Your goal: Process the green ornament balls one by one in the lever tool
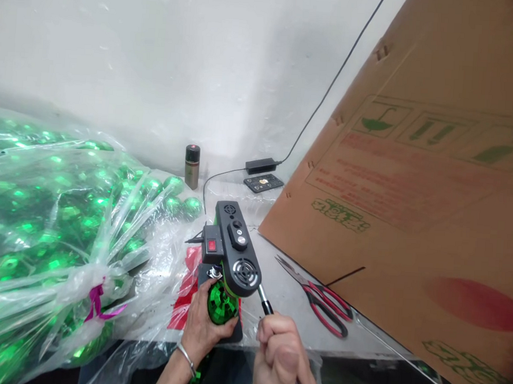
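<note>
My left hand [203, 322] is wrapped round a green mirrored ball [220, 307] and holds it under the head of a small black machine [232, 248] with a red switch. My right hand [282, 356] is closed in a fist on the machine's black lever handle [265, 302], which slopes down from the machine's head towards me. A silver cap on the ball sits just below the machine's head.
A large clear plastic bag [49, 231] full of green mirrored balls fills the left side. A big cardboard box [416, 202] leans at the right, with red-handled scissors [323, 300] lying beside it. A dark can [192, 166], a power adapter [260, 165] and a remote lie by the wall.
</note>
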Demonstrator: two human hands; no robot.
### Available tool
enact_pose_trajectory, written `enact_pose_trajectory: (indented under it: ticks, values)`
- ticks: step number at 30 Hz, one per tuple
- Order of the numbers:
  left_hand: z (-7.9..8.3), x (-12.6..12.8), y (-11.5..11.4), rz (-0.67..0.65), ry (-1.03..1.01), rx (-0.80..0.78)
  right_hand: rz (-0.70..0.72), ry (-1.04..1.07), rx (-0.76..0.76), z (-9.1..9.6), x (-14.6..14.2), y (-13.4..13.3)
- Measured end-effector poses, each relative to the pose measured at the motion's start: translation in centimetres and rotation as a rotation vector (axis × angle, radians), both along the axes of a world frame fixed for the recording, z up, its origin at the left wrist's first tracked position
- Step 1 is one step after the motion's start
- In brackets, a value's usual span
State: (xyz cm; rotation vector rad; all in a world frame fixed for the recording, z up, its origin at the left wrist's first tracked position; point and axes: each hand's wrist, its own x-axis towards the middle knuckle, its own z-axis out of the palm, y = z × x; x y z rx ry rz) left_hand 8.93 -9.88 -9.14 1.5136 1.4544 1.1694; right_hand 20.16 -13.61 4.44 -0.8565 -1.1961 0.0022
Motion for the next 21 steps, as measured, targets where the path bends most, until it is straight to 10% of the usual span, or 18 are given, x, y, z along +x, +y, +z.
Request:
enact_pose_trajectory:
  ticks: [21]
  values:
    - [-0.3,0.5,0.0,-0.001,-0.026,-0.006,-0.066,0.162,0.024,0.6,-1.5,0.6]
